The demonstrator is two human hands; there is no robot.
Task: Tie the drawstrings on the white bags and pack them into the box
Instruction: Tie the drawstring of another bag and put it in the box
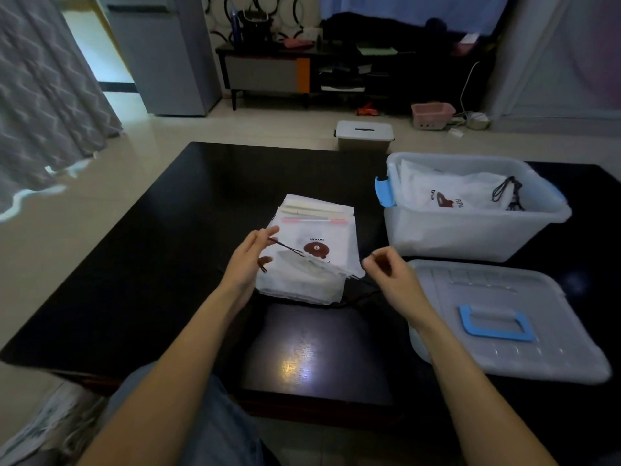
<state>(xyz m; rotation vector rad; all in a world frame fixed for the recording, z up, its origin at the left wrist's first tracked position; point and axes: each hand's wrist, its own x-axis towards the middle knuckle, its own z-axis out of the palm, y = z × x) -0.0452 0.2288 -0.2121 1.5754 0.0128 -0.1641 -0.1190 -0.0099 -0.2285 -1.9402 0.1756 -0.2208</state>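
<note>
At frame centre, the left hand (250, 255) is pinching the drawstring (289, 249); the right hand (389, 274) is hovering loosely curled, and should be catching the other cord evenly.

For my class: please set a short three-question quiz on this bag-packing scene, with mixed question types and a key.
1. True or false: the lid is clipped onto the box.
2. What does the left hand pinch? A) black drawstring B) blue handle C) pink strip
3. Fill in: the table is coloured ____.

Key: 1 false, it lies on the table beside the box; 2 A; 3 black.
</note>
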